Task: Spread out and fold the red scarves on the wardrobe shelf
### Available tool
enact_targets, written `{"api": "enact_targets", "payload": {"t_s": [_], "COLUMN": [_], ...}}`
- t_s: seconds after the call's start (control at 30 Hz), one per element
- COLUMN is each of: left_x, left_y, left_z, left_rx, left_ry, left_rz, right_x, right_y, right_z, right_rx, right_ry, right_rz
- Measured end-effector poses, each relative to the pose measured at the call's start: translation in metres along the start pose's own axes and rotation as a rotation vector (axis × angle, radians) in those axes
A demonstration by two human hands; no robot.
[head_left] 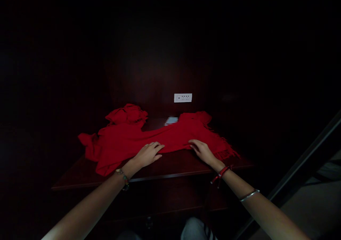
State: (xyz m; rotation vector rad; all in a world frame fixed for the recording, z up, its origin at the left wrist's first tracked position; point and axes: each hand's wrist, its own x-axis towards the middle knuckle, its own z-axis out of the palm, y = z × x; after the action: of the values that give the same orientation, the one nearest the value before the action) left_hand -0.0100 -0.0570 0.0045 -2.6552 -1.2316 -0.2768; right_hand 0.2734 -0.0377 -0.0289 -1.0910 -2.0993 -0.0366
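Red cloth (170, 137) with a fringed end lies loosely creased across a dark wooden shelf (173, 167), its near hem just behind the front edge. At that hem, a person's left hand (147, 154) rests palm down, fingers loosely extended and thumb apart, while the right hand (204, 151) bends its fingers at the fabric; whether they pinch it cannot be told. The cloth looks light, soft and limp, unlikely to break but apt to sag and wrinkle if lifted at one point. The hem, taken at two well-separated spots, appears the surest hold; the loose fringe at the right looks likelier to snag or tangle. Farther back, red folds bunch at the left, a pale, blurred item (172, 120) lies behind the middle, and a white socket plate (183, 97) marks the wall.
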Motion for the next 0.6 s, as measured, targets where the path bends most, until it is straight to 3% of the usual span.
{"api": "enact_targets", "payload": {"t_s": [0.07, 0.17, 0.37, 0.6], "left_x": [0.011, 0.026, 0.036, 0.032], "left_y": [0.004, 0.005, -0.009, -0.011], "left_z": [0.006, 0.012, 0.022, 0.023], "left_rx": [0.011, -0.026, -0.183, -0.093], "left_ry": [0.004, 0.033, 0.097, 0.109], "left_rz": [-0.012, -0.047, -0.179, -0.042], "right_x": [0.008, 0.019, 0.013, 0.003], "right_y": [0.003, 0.008, 0.003, -0.007], "right_z": [-0.007, -0.014, -0.005, 0.006], "right_rx": [0.049, 0.046, -0.174, -0.254], "right_ry": [0.070, 0.040, -0.051, -0.076], "right_rz": [0.073, 0.121, -0.049, -0.151]}}
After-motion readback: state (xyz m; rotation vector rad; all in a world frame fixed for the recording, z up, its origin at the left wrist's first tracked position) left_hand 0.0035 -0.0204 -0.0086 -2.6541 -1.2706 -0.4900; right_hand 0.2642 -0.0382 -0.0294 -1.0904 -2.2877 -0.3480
